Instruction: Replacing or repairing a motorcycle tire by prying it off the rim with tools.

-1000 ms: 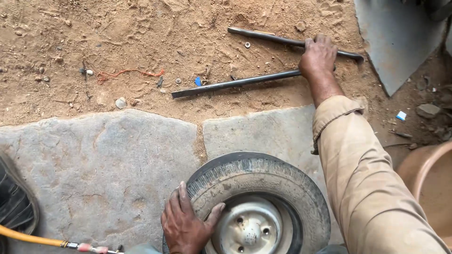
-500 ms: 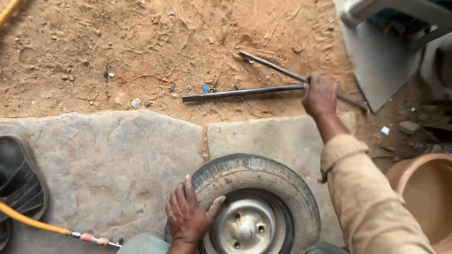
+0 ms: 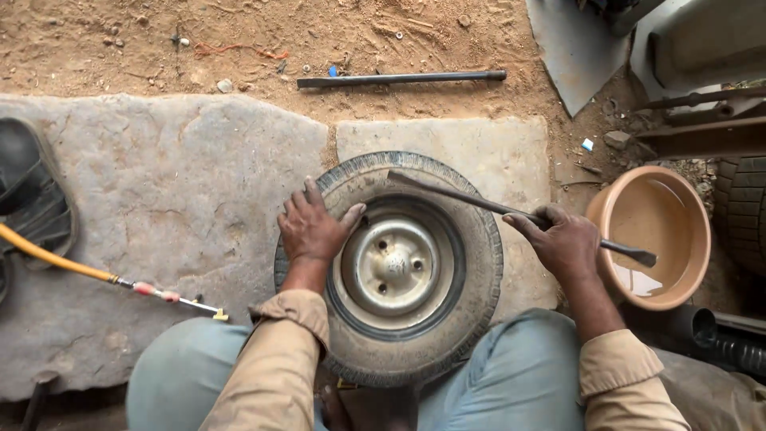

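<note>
Our left hand (image 3: 313, 227) lies flat and open on the tire (image 3: 388, 267), which sits between both hands on the stone slab (image 3: 159, 199). Our right hand (image 3: 562, 241) is closed around the tire iron (image 3: 511, 211), its tip on the tire's upper sidewall.

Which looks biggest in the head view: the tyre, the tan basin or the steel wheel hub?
1. Tyre, clearly largest.
2. Tan basin.
3. Steel wheel hub, though it looks close to the basin in size, so that order is unsure.

Sandy ground (image 3: 120, 48), stone slabs (image 3: 159, 199)
</note>
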